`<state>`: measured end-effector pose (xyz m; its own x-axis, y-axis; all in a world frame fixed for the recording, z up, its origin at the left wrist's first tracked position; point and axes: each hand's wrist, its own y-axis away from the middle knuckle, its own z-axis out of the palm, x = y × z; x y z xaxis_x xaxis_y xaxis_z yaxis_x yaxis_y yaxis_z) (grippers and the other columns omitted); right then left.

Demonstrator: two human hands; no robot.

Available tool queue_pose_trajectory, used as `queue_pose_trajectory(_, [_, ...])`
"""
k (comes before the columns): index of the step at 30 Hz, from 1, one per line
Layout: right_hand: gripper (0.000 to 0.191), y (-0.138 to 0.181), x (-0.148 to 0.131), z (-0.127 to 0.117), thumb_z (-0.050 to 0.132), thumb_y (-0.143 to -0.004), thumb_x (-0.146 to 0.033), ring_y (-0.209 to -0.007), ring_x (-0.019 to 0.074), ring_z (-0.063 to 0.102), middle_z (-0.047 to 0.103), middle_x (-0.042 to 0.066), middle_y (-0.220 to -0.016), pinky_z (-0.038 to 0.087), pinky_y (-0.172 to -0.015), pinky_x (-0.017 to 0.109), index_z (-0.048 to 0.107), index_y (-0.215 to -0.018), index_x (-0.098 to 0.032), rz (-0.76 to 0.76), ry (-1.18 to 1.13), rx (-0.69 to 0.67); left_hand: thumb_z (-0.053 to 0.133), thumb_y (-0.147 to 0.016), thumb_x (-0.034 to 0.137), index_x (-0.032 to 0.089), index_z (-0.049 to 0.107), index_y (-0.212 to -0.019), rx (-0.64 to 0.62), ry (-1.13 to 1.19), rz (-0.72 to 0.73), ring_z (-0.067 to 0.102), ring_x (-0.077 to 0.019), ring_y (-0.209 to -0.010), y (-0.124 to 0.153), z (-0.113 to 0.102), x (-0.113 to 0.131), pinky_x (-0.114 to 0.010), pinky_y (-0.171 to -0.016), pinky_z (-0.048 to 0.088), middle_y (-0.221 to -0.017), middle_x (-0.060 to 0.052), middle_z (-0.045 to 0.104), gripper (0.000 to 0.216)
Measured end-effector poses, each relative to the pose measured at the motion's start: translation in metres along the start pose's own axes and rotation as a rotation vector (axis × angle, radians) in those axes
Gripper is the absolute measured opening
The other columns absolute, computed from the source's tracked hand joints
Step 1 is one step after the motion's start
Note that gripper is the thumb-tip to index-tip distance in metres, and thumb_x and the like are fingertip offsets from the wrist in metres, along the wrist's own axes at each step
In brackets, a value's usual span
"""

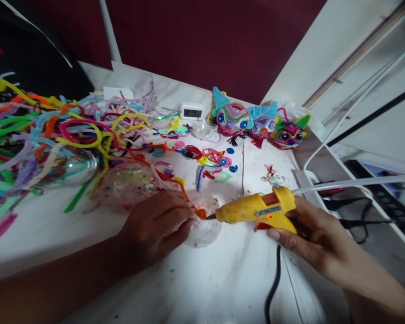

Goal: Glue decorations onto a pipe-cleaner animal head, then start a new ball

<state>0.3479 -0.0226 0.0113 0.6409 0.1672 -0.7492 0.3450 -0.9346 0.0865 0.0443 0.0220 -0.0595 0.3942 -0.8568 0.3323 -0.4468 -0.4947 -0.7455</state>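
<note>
In my right hand (pixel 310 238) is a yellow hot glue gun (pixel 253 209), held on its side with a pale glue stick (pixel 351 182) running out of its back. Its dark nozzle meets, or comes very close to, the coiled end of an orange pipe cleaner (pixel 200 213). The fingertips of my left hand (pixel 162 220) pinch that pipe cleaner just beside the coil. Its loose length trails up and to the left. Beneath the coil sits a clear, speckled plastic dome (pixel 205 234), partly hidden by my left fingers.
A tangled heap of coloured pipe cleaners (pixel 54 130) covers the left side. Behind stand a white digital clock (pixel 191 111) and three decorated animal heads (pixel 231 118). Another speckled dome (pixel 124 186) lies left of my hand. The gun's black cord (pixel 273 283) hangs toward the front.
</note>
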Motion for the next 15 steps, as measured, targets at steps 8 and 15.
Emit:
queue_pose_trajectory(8, [0.035,-0.0008,-0.0011,0.0017,0.062,-0.096,-0.035,-0.105,0.026,0.068,0.07,0.004,-0.102,0.057,-0.069,0.027,0.052,-0.129,-0.03,0.009,-0.006,0.007,0.067,-0.085,0.006,0.012,0.066,-0.094,0.004,0.012,-0.003,0.067,-0.0172,-0.096,0.0029,0.001,-0.0015,-0.029,-0.086,0.06,-0.093,-0.008,0.07,0.011])
queue_pose_trajectory(15, [0.029,-0.0024,0.002,0.0009,0.062,-0.096,-0.034,-0.101,0.0229,0.068,0.071,0.004,-0.111,0.054,-0.063,0.023,0.054,-0.123,-0.03,-0.001,-0.021,0.04,0.066,-0.085,0.006,0.011,0.067,-0.094,0.0,0.014,0.011,0.066,-0.0176,-0.097,0.0032,0.0001,-0.0014,-0.03,-0.087,0.059,-0.094,-0.009,0.07,0.01])
